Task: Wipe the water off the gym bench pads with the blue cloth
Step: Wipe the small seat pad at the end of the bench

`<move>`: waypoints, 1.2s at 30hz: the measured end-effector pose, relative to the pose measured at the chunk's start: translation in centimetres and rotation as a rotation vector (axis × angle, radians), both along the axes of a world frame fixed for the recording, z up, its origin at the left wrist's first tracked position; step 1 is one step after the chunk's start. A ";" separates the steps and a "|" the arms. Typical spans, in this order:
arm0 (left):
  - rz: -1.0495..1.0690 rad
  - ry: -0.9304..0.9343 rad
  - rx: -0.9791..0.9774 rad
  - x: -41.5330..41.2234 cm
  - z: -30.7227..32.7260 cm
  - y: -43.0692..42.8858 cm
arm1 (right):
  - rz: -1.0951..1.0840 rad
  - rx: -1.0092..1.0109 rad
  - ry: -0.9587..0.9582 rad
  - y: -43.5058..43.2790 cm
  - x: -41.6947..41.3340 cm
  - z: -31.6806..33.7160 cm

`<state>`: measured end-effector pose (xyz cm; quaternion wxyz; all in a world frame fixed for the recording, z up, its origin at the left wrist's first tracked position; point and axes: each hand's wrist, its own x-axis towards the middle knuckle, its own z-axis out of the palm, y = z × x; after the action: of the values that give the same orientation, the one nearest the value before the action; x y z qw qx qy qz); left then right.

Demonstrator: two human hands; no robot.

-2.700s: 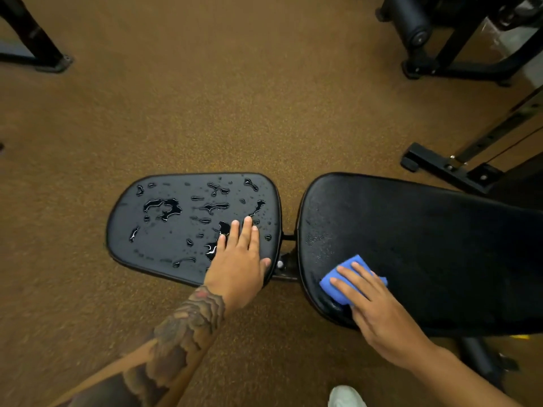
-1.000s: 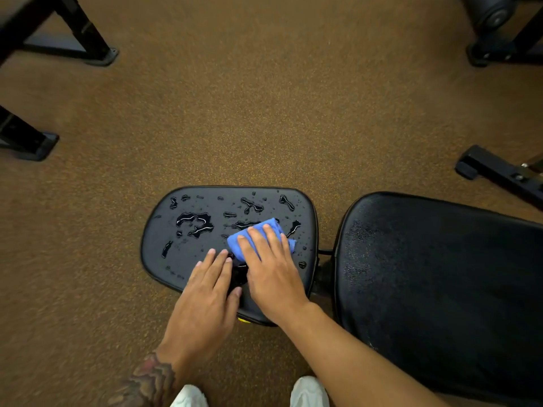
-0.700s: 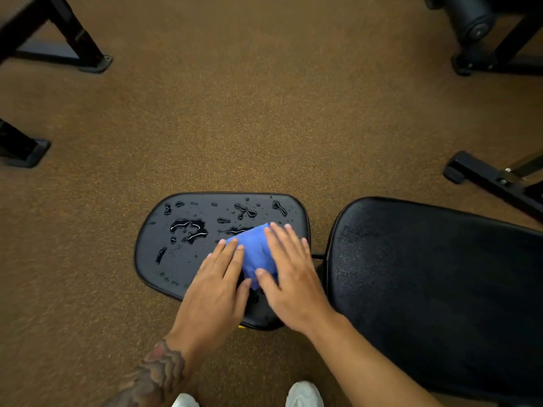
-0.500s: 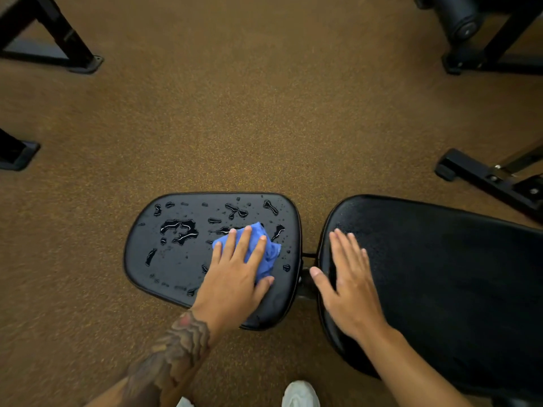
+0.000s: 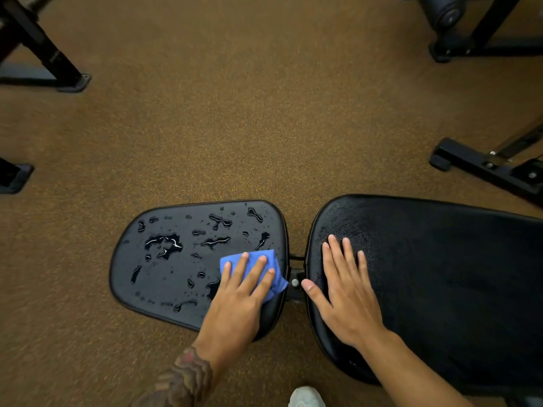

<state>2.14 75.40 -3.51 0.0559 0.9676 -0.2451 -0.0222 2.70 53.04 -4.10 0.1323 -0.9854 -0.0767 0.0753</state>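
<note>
The small black seat pad (image 5: 164, 271) lies at centre left, dotted with several puddles of water (image 5: 163, 243). My left hand (image 5: 238, 304) presses the folded blue cloth (image 5: 271, 270) flat against the pad's near right corner, fingers spread over it. To the right, the long black back pad (image 5: 440, 277) looks matte, with no puddles on it. My right hand (image 5: 346, 292) rests flat on its left end, fingers apart, holding nothing. A metal joint (image 5: 294, 282) links the two pads.
Brown speckled carpet (image 5: 235, 113) surrounds the bench. Black machine feet stand at the far left (image 5: 53, 69) and left edge (image 5: 11, 177). Another frame foot (image 5: 482, 168) and a roller machine (image 5: 452, 27) sit at the right. A white shoe (image 5: 305, 398) shows below.
The cloth went from the back pad to the seat pad and passed from my right hand to my left. My right hand moved onto the back pad; the cloth slid toward the pad's right corner.
</note>
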 end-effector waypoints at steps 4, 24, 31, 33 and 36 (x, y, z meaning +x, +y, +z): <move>-0.099 -0.010 -0.005 3.1 0.3 -1.1 | -0.008 -0.048 -0.021 0.2 0.0 -0.3; 0.167 0.030 -0.039 6.6 0.3 5.9 | -0.006 -0.117 0.010 0.4 -0.1 0.1; -0.031 -0.008 -0.009 7.1 0.2 -0.4 | 0.002 -0.107 -0.005 0.4 0.0 0.0; -0.071 -0.008 0.007 9.4 0.2 -1.4 | 0.002 -0.104 -0.011 0.3 0.0 0.0; -0.032 0.003 0.001 12.3 0.4 -1.2 | -0.001 -0.110 -0.018 0.3 -0.1 -0.1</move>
<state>14.48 74.16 -3.08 0.0554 0.9636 -0.2605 -0.0244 2.62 53.29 -4.22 0.0772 -0.9918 -0.0733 0.0707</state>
